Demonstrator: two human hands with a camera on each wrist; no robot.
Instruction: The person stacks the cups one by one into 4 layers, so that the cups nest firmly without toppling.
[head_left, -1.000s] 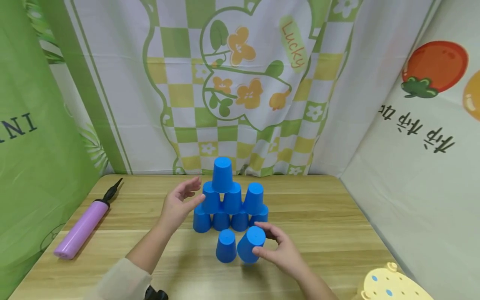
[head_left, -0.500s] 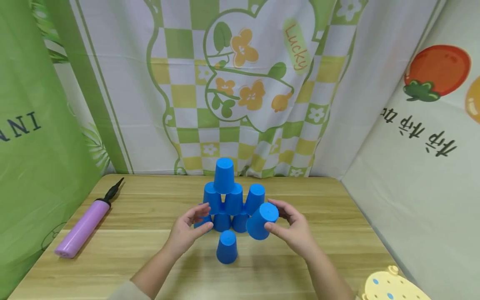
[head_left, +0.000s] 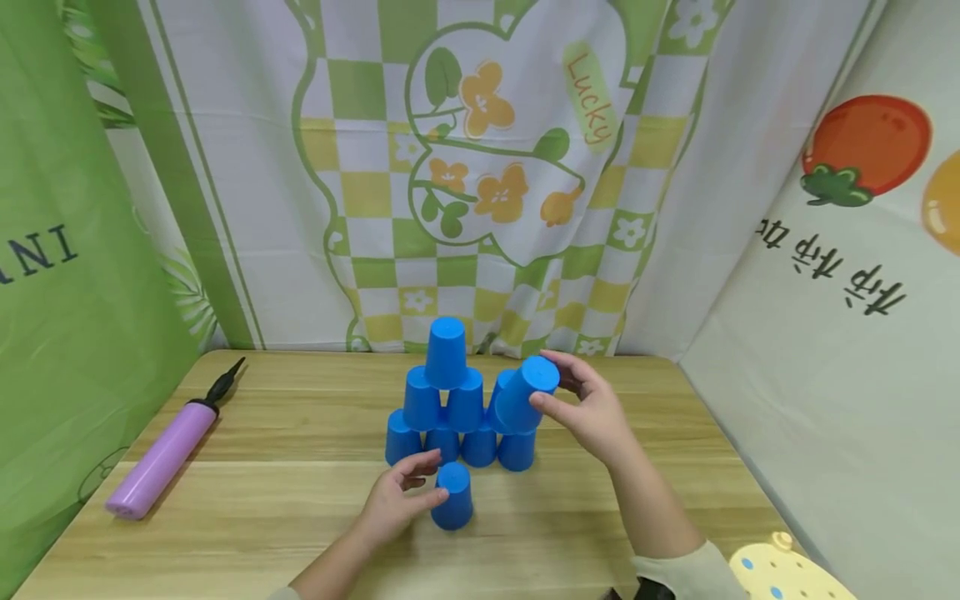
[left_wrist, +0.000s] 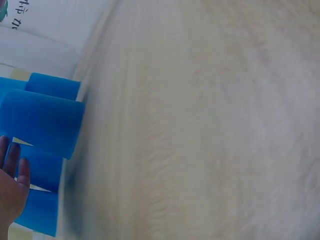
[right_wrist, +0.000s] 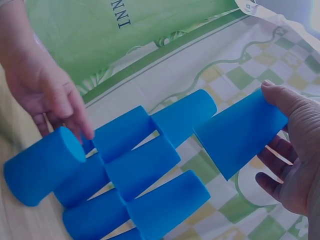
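Observation:
My right hand (head_left: 592, 412) grips an upside-down blue cup (head_left: 527, 398) between thumb and fingers, tilted and raised before the right end of the cup pyramid. In the right wrist view that held cup (right_wrist: 242, 132) hangs apart from the stack. My left hand (head_left: 397, 504) is beside a single blue cup (head_left: 453, 500) standing upside down at the front, its thumb tip overlapping the cup's side and its fingers loosely spread. Behind stands the blue cup pyramid: a bottom row of several (head_left: 480, 447), a middle row of three (head_left: 465, 402), and one top cup (head_left: 446, 354).
A pink balloon pump (head_left: 165, 458) with a black nozzle lies at the table's left. A yellow spotted box (head_left: 787, 575) stands at the front right corner. Patterned curtains (head_left: 495, 275) hang behind the wooden table (head_left: 300, 433).
My right hand has lifted its cup off the table, up and rightward to the pyramid's middle-row height. My left hand has come down from the pyramid's left side to the single front cup.

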